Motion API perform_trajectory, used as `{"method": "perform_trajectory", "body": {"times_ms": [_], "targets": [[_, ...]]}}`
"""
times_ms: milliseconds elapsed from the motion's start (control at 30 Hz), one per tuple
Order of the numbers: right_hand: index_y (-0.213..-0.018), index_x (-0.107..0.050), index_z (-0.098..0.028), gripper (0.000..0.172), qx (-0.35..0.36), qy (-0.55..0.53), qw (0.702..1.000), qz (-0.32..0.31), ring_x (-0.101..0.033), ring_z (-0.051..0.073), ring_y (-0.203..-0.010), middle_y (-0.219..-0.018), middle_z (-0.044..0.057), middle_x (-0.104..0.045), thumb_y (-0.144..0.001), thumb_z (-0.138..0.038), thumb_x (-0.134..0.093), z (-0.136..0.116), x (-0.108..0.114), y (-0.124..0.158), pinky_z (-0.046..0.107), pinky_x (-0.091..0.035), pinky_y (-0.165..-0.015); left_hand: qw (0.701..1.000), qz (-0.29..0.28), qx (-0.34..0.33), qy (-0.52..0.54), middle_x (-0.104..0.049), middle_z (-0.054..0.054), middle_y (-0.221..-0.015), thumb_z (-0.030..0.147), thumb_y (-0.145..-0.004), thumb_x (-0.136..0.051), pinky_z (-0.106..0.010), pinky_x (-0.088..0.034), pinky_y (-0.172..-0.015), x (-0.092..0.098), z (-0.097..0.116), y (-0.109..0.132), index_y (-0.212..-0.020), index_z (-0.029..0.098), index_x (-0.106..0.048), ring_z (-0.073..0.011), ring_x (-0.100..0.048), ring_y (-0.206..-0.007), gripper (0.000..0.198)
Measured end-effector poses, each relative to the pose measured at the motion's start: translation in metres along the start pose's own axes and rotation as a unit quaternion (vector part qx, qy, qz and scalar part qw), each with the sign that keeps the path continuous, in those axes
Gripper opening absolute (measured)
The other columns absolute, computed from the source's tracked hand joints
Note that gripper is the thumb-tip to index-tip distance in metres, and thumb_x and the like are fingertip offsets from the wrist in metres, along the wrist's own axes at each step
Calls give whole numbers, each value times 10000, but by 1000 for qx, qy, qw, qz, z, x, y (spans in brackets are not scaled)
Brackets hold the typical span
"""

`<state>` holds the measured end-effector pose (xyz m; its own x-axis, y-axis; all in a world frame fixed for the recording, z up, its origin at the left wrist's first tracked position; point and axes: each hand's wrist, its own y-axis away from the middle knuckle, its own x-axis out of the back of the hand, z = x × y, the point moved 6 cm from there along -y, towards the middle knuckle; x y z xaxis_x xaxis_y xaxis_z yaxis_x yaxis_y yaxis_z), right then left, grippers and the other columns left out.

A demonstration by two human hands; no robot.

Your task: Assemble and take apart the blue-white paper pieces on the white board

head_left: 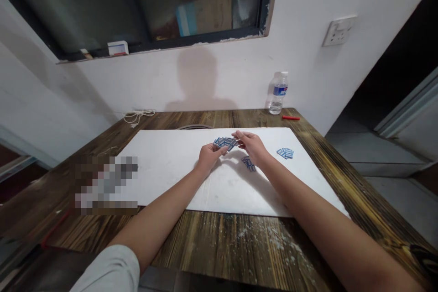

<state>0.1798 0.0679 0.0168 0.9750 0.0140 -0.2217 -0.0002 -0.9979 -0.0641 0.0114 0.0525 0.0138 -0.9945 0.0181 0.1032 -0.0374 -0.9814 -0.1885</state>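
Over the white board point(167, 164), the left hand point(208, 157) grips cards point(224, 142) fanned sideways. At their right end, the right hand point(252, 144) has unclear grip.

Board point(167, 164) on table point(205, 242); pieces point(285, 153) on board's right; bottle point(278, 96) behind right, cable point(138, 116) behind left.

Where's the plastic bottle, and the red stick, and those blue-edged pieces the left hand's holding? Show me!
Plastic bottle point(279, 91): head view, on its label.
Red stick point(290, 118): head view, midway along it.
Blue-edged pieces point(226, 142): head view, middle of the held bunch.
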Motion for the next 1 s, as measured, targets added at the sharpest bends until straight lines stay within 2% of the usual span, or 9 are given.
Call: {"method": "perform_trajectory", "body": {"times_ms": [133, 233, 367, 533, 733, 900, 1000], "targets": [[-694, -676, -178, 447, 16, 32, 999, -2, -525, 123, -587, -649, 16, -642, -494, -541, -845, -2, -3, 4, 268, -399, -599, 1000, 17, -4, 14, -699, -62, -642, 465, -609, -783, -297, -472, -696, 3, -1, -2, -610, 150, -684, -184, -628, -647, 330], [-619, -647, -173, 427, 10, 35, 999, 1, -495, 116, -559, -568, -3, -588, -478, -520, -853, 1, -8, 9, 270, -384, -581, 1000, 23, -5, 20, -702, -59, -666, 449, -628, -776, -293, -468, -712, 4, -2, -3, -616, 151, -677, -183, -628, -676, 313], [-670, -685, -167, 432, -6, 18, 1000, 9, -503, 120, -564, -581, 6, -611, -493, -535, -828, 7, -9, 10, 273, -397, -580, 999, 28, 0, 23, -702, -56, -681, 451, -639, -766, -286, -460, -725, 6, -3, -5, -593, 157, -667, -182, -629, -705, 313], [-745, -707, -171, 434, -8, 12, 1000, 6, -543, 132, -601, -697, 40, -679, -508, -518, -818, 9, -7, 6, 279, -425, -598, 999, 36, 3, 22, -686, -45, -644, 466, -619, -771, -283, -456, -684, 7, -6, -6, -602, 159, -669, -176, -615, -662, 324], [-912, -740, -208, 342, 107, 105, 989, 9, -591, 172, -694, -827, 50, -714, -650, -427, -757, -10, -4, 4, 312, -451, -673, 1000, 28, 0, 10, -698, -48, -655, 460, -628, -774, -284, -457, -701, 6, -8, -6, -628, 153, -685, -175, -628, -656, 319], [-908, -764, -254, 207, 209, 211, 955, -15, -609, 204, -840, -943, 52, -725, -792, -374, -641, -33, -5, 7, 339, -452, -781, 1000, 14, 2, -6, -704, -59, -658, 469, -627, -774, -293, -463, -700, 3, -4, -4, -608, 156, -683, -189, -637, -669, 326], [-954, -766, -285, 195, 253, 246, 934, -53, -600, 190, -823, -962, 45, -704, -817, -324, -632, -42, -8, 8, 334, -447, -778, 1000, 0, -2, -1, -701, -59, -656, 468, -625, -774, -297, -462, -697, 1, -3, -4, -607, 157, -681, -189, -635, -659, 325]]}}
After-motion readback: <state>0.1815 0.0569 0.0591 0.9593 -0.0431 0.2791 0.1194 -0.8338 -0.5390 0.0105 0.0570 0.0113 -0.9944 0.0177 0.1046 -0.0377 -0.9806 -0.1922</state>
